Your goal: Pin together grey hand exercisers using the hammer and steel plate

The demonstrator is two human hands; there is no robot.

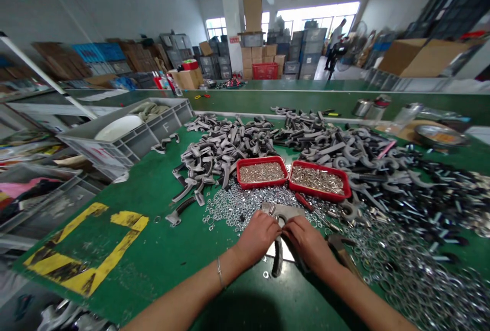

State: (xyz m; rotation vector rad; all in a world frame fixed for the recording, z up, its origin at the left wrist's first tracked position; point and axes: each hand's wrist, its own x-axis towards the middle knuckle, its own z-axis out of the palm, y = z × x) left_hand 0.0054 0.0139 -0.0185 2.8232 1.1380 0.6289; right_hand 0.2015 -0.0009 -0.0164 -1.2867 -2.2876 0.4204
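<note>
My left hand and my right hand meet over a metal plate on the green table. Between them is a curved tool part with a dark handle, its handle pointing toward me. The fingers of both hands are closed around its upper end. Just beyond the plate lie many small metal rings. Behind these stand two red trays, the left one and the right one, holding small metal pins. A loose ring lies near the handle.
Heaped grey tool parts cover the table's far side. A hammer lies right of my right hand, beside piled rings. A grey crate stands at the left. In the background is a person.
</note>
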